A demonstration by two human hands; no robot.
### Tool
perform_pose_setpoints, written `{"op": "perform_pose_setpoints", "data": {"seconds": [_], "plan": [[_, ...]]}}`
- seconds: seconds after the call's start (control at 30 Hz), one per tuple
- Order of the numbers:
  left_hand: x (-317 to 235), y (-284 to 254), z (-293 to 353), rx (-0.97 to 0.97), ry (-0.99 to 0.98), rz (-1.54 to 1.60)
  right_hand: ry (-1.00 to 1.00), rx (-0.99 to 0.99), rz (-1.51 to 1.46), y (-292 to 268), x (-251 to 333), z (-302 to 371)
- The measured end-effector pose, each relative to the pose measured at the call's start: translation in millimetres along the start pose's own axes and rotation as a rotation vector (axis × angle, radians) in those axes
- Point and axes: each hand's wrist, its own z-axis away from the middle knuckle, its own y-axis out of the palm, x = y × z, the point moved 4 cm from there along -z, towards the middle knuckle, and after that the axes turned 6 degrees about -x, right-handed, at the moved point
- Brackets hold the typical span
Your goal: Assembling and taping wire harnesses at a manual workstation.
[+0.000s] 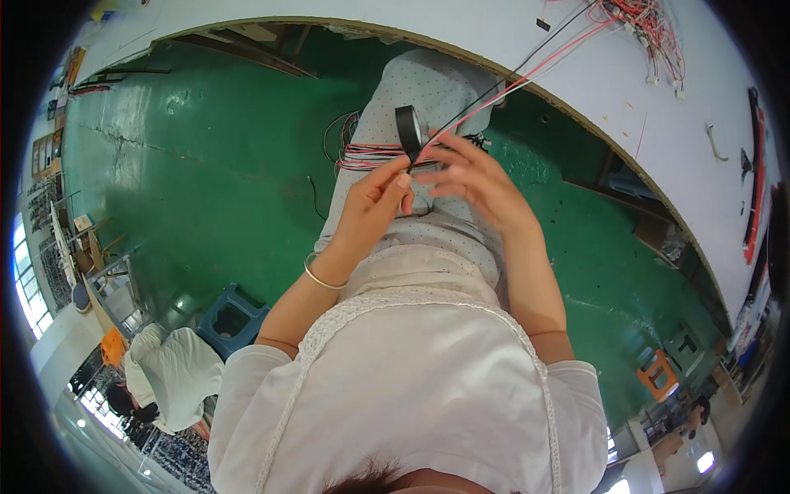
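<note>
- The broad white tabletop with a curved raw edge [699,70], beyond the grip: its rough rim could scuff or snag the strands crossing it if they were drawn tight.
- The loose pale dotted trousers [420,78], under the grip: soft, sloping cloth could let the coiled bundle of red, white and black wires [374,156], just left of the grip, slide off.
- The tangled heap of thin red and white wires [646,20], far ahead and right: a knot there could jerk the slim red, black and white strands [517,85] out of the pinch.
- The person's left hand [374,206]: thumb and forefinger together, clamped on the strands' near end; a slack pinch could let them splay.
- The right hand [485,185], just beside: fingers spread, blurred; contact cannot be told.
- The black tape roll with a pale core [404,129], just above the pinch: it could swing and stick askew.
</note>
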Motion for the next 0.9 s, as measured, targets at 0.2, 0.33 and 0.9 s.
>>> {"op": "perform_pose_setpoints", "data": {"seconds": [0.2, 0.33, 0.9], "plan": [[-31.2, 9.9, 21.7, -0.215, 1.223, -1.207, 0.102, -0.07, 0.237, 28.8, 30.8, 8.4], [-36.8, 7.8, 17.3, -0.25, 1.148, -1.176, 0.007, 0.027, 0.329, 19.9, 33.6, 13.1], [-16.1, 15.2, -13.6, 0.243, -0.216, -0.067, -0.388, 0.002, 0.186, -21.2, -17.2, -18.7]]}}
